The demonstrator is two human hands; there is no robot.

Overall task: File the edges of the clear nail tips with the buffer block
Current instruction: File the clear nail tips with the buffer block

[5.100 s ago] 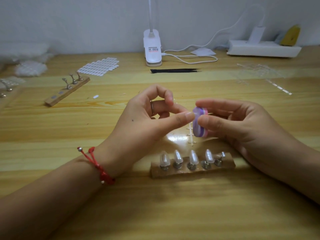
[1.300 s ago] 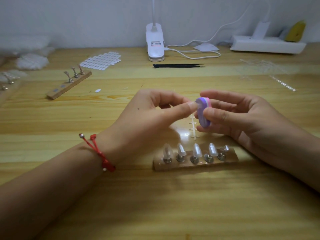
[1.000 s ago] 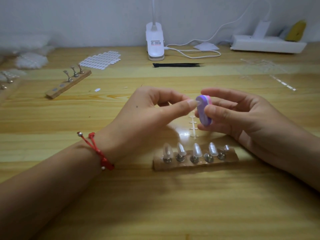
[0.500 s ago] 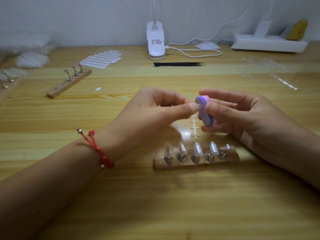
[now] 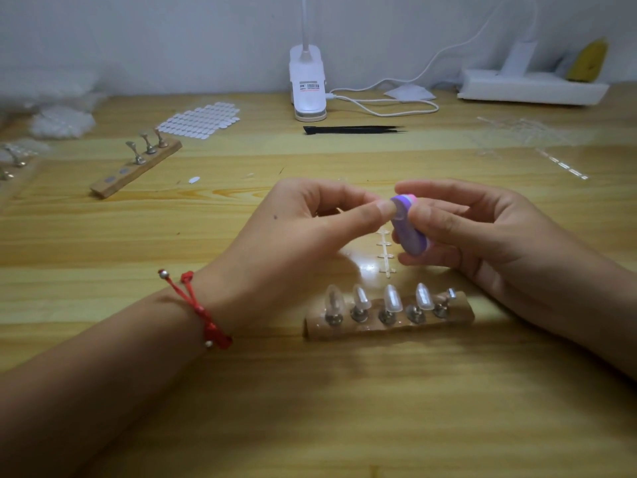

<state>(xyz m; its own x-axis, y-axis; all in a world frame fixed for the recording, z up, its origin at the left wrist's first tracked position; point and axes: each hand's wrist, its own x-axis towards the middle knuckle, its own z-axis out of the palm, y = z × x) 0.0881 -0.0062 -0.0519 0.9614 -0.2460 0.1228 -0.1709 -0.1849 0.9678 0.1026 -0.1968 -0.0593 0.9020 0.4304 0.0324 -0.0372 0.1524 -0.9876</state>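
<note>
My right hand [image 5: 482, 232] grips a small purple and pink buffer block [image 5: 408, 229] between thumb and fingers above the table. My left hand [image 5: 296, 243] pinches a clear nail tip [image 5: 396, 212] between thumb and forefinger and holds it against the block's purple face. Just below the hands lies a wooden holder [image 5: 389, 324] with several clear nail tips [image 5: 392, 298] standing on metal pegs; its rightmost peg [image 5: 446, 301] is bare.
An empty clear sprue [image 5: 385, 251] lies under the hands. A second wooden peg holder [image 5: 136, 167] sits at the left, a sheet of white stickers [image 5: 200, 120] behind it. Black tweezers [image 5: 351, 129], a white clip lamp [image 5: 307, 88] with cable and a white power strip [image 5: 531, 86] stand at the back.
Both hands stay together in the same place. The nail tip has shifted slightly along the buffer block's face, and the block has tilted a little in my right hand.
</note>
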